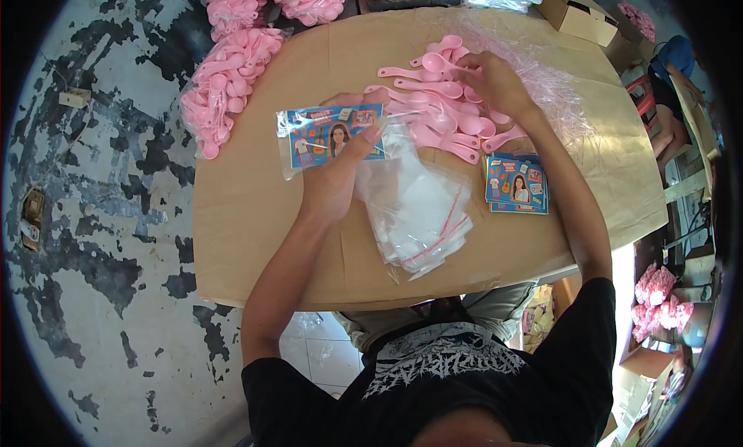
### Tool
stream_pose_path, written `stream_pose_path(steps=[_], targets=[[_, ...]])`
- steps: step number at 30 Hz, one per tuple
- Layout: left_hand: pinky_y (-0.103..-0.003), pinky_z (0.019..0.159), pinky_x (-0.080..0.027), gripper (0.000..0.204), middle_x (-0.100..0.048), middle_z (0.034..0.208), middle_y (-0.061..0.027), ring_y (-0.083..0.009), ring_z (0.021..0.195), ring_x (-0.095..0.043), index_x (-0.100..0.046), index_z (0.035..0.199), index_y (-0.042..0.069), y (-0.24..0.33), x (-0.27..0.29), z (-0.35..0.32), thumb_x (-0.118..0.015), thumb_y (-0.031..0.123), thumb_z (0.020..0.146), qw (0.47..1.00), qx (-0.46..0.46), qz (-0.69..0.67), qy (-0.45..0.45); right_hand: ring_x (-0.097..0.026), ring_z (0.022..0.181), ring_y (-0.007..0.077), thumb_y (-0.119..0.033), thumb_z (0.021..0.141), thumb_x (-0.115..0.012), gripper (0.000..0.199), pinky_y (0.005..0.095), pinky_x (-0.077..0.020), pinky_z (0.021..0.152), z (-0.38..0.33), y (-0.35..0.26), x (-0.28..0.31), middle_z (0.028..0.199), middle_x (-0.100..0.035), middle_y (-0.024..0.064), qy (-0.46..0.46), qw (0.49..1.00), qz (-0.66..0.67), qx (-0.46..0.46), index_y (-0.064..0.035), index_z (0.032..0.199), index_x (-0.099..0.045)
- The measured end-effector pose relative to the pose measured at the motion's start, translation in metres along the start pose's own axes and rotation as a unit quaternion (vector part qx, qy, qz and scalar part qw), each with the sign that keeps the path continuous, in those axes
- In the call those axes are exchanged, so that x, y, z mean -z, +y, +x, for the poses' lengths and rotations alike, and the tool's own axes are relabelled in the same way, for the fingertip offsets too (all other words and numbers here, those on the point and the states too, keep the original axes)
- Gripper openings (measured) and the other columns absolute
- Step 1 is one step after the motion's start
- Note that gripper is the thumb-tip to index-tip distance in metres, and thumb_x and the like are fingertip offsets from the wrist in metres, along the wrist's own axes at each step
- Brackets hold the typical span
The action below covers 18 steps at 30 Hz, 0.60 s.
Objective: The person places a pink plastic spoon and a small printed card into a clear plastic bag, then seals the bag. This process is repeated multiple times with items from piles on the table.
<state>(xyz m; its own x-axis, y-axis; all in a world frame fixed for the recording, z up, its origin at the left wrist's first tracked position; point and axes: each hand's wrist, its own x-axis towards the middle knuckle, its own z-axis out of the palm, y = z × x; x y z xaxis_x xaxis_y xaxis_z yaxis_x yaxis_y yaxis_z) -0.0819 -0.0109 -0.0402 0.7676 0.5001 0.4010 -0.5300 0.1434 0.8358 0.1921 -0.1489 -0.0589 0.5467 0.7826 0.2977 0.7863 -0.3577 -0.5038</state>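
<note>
My left hand (337,172) grips a clear plastic bag (288,171) with a blue printed card (313,141) in it, thumb across its front. Toward the far side of the table, my right hand (497,85) pinches the handle of a pink spoon (435,62) at the edge of a loose pile of pink spoons (464,124). Between my forearms lies a fanned stack of clear plastic bags (422,207) with red strips along their ends. A small stack of blue printed cards (517,188) sits beside my right forearm.
Brown paper covers the table (240,215). Bags of pink spoons (232,79) stand at the far left. Crumpled clear wrap (553,91) spreads beyond my right arm. A cardboard box (576,13) is at the back right. Another person (672,99) sits farther right.
</note>
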Motion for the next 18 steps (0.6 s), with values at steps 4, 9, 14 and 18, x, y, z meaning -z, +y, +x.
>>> stream_pose_path(steps=[4, 9, 14, 18], targets=[[-0.038, 0.101, -0.046, 0.04, -0.058, 0.128, -0.0198, -0.0246, 0.115, -0.059, -0.047, 0.126, 0.003, 0.004, 0.006, 0.004, -0.063, 0.0, 0.089, 0.997, 0.028, -0.068, 0.029, -0.064, 0.084, 0.0188, -0.017, 0.092, -0.063, 0.021, 0.0314, -0.0501, 0.079, -0.028, -0.034, 0.032, 0.095, -0.069, 0.0101, -0.033, 0.984, 0.163, 0.065, -0.0032, 0.107, -0.069], [-0.037, 0.101, -0.046, 0.042, -0.054, 0.133, -0.0208, -0.023, 0.115, -0.058, -0.045, 0.129, 0.006, 0.005, 0.008, 0.008, -0.062, 0.004, 0.091, 0.987, 0.046, -0.138, 0.063, -0.06, 0.082, 0.0108, -0.015, 0.093, -0.062, 0.023, 0.0269, -0.0482, 0.079, -0.046, -0.065, 0.057, 0.093, -0.068, 0.0049, -0.078, 0.96, 0.253, 0.089, 0.0001, 0.11, -0.067], [-0.046, 0.11, -0.04, 0.043, -0.048, 0.137, -0.0228, -0.0318, 0.126, -0.051, -0.042, 0.133, 0.008, 0.001, 0.005, 0.004, -0.059, 0.009, 0.094, 0.989, 0.055, -0.132, 0.028, -0.05, 0.069, 0.006, -0.022, 0.098, -0.056, 0.026, 0.0229, -0.0425, 0.061, -0.057, -0.09, 0.048, 0.081, -0.065, 0.0018, -0.176, 0.934, 0.309, 0.038, -0.0007, 0.109, -0.067], [-0.044, 0.11, -0.039, 0.044, -0.05, 0.137, -0.0195, -0.0296, 0.126, -0.051, -0.041, 0.135, 0.009, -0.006, 0.001, -0.002, -0.06, 0.015, 0.095, 0.987, 0.068, -0.148, 0.003, -0.045, 0.065, 0.0042, -0.028, 0.102, -0.049, 0.032, 0.0223, -0.0383, 0.056, -0.071, -0.119, 0.037, 0.084, -0.059, -0.0008, -0.17, 0.897, 0.401, 0.078, -0.0027, 0.116, -0.063]])
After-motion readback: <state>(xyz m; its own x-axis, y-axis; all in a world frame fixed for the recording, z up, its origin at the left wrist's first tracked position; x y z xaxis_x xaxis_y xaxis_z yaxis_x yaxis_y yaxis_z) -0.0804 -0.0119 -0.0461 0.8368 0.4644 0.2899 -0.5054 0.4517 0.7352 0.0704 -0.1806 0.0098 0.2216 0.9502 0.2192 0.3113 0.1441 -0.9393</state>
